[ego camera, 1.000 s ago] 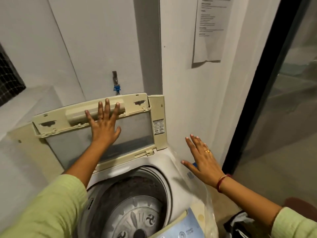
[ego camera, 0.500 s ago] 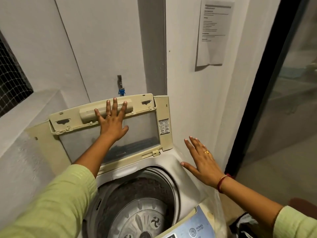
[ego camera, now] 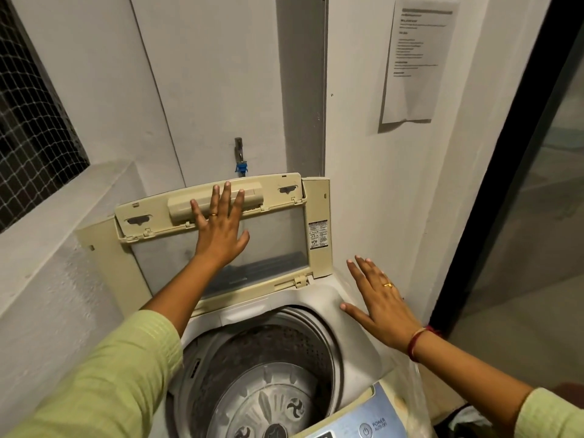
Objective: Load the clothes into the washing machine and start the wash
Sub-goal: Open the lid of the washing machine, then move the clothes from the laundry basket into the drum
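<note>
The left hand (ego camera: pixel 218 230) lay flat, fingers spread, on the raised lid (ego camera: pixel 218 235); the right hand (ego camera: pixel 380 306) (also splayed, gripping nothing) hovered nearer the empty drum (ego camera: pixel 271 374), lower centre of frame.

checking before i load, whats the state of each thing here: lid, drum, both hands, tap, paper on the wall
lid: open, folded up at the back
drum: no clothes in the part that shows
left hand: fingers spread, flat against the lid
right hand: open, holding nothing, over the washer's right rim
tap: fixed to the wall, blue fitting below; on or off cannot be told
paper: on the wall, bottom edge curling off
</note>
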